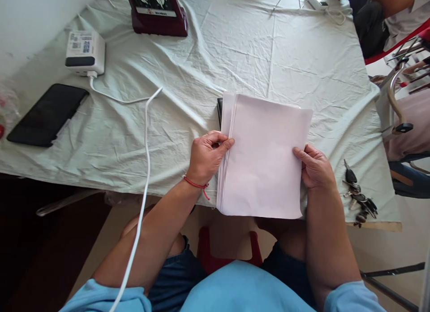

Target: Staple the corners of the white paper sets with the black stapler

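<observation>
The left hand [206, 157] pinches the left edge of a paper stack [265, 157] between thumb and fingers, at about the middle of that edge. The right hand [314, 166] grips the right edge of the same stack, with the thumb on top and the other fingers hidden under the sheets. So both hands are closed on the paper.

The stack lies on the near part of the table [201, 56], which is covered with a pale wrinkled cloth. Its near end hangs over the table edge, above the person's lap. At the left side the sheets are a little fanned, so several thin edges show one beside the other. Something dark lies under the far left corner of the stack; I cannot tell what it is.

I judge the paper to be light and thin. One sheet is soft and will bend or crease easily, but many sheets together are a bit stiffer. The sheets look smooth, so they can slide on each other and the stack may go out of line. The good places to hold are the two long edges, opposite each other, with a flat and gentle pinch.

Keys [359, 197] lie just beside the right hand. A white cable [146, 137] runs past the left arm, and a black phone [47, 114] lies well apart at the left.
</observation>
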### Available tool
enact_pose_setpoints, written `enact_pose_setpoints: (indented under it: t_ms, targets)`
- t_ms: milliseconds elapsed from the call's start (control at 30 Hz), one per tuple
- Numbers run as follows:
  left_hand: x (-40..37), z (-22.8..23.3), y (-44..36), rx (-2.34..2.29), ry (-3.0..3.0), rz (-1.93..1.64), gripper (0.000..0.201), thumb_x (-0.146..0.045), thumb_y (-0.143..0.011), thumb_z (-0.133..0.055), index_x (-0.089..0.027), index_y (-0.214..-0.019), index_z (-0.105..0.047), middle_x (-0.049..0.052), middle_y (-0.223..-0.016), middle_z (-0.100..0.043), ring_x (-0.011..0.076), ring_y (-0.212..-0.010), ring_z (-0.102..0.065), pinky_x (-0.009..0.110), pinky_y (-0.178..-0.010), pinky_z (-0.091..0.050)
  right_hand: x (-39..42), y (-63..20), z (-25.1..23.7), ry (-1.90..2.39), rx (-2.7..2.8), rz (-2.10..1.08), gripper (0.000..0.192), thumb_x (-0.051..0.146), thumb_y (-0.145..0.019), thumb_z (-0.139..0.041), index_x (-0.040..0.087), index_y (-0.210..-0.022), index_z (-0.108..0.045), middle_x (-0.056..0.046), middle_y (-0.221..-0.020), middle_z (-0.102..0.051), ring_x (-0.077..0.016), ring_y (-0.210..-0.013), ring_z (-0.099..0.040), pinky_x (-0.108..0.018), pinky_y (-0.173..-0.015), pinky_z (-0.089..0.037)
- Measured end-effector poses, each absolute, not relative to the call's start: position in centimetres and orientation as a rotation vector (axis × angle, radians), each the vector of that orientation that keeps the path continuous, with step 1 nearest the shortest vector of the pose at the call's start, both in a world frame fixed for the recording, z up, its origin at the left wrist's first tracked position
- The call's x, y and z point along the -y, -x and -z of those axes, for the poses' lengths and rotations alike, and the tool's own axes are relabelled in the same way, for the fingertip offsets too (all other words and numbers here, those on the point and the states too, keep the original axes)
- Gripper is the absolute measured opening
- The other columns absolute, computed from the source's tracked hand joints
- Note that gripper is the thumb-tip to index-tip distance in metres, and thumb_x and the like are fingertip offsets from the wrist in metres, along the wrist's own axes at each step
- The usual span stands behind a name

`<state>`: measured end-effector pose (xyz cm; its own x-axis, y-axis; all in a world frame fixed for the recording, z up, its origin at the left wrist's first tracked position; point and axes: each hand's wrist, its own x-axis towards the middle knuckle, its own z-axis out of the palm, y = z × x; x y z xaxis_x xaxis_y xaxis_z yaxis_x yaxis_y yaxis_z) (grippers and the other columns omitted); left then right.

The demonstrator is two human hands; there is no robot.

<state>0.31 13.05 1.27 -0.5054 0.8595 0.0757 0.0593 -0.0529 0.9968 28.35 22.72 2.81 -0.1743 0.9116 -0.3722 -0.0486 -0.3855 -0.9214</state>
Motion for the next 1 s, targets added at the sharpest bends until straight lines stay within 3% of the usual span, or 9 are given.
enact_pose_setpoints:
  t_ms: [167, 567, 733, 867, 1000]
  targets:
    - [-13.1, -1.3, -0.4, -1.585, -0.95, -1.655, 0.023, -0.035, -0.075, -0.089, -0.02, -0.066, -0.074, -0.001, -0.071, -0.065, 0.0111, -0.064, -0.049, 0.028, -0.063, -0.04, -22.7, -28.4, -2.9, 1.345, 1.048, -1.658, 0.04, 0.037, -0.068, -0.098, 0.023, -0.101, -0.079, -0.004, -0.103, -0.083, -0.0233, -0.086, -0.079, -0.04, -0.084, -0.068]
    - [-13.4, -0.8, -0.7, -1.565, -0.824, -1.721, 0.028, -0.039, -0.072, -0.094, -0.02, -0.072, -0.072, -0.003, -0.069, -0.06, 0.01, -0.064, -0.047, 0.026, -0.061, -0.042, -22.5, -28.1, -3.0, 1.317, 1.066, -1.642, 0.044, 0.037, -0.067, -0.099, 0.024, -0.105, -0.082, -0.003, -0.109, -0.083, -0.0232, -0.092, -0.08, -0.038, -0.087, -0.068]
    - [-13.5, -1.5, -0.9, -1.458, -0.838, -1.846, 0.022, -0.034, -0.079, -0.087, -0.023, -0.088, -0.071, -0.003, -0.072, -0.059, 0.0103, -0.068, -0.053, 0.024, -0.065, -0.045, -22.6, -28.2, -3.0, 1.33, 1.057, -1.636, 0.046, 0.04, -0.064, -0.1, 0.024, -0.103, -0.081, -0.004, -0.109, -0.083, -0.0249, -0.096, -0.08, -0.039, -0.09, -0.067]
    - [-13.4, -1.8, -0.9, -1.452, -0.83, -1.843, 0.035, -0.028, -0.078, -0.086, -0.028, -0.104, -0.063, -0.007, -0.07, -0.055, 0.0106, -0.064, -0.052, 0.023, -0.064, -0.046, -22.7, -28.2, -3.0, 1.335, 1.068, -1.636, 0.044, 0.04, -0.065, -0.098, 0.024, -0.102, -0.081, -0.005, -0.11, -0.083, -0.0268, -0.098, -0.08, -0.041, -0.091, -0.067]
    - [-13.3, -1.7, -0.8, -1.461, -0.88, -1.854, 0.017, -0.024, -0.08, -0.081, -0.025, -0.091, -0.068, -0.005, -0.071, -0.06, 0.011, -0.066, -0.055, 0.024, -0.064, -0.046, -22.7, -28.2, -3.0, 1.333, 1.055, -1.655, 0.043, 0.039, -0.065, -0.098, 0.025, -0.102, -0.081, -0.004, -0.109, -0.083, -0.0257, -0.095, -0.08, -0.041, -0.089, -0.067]
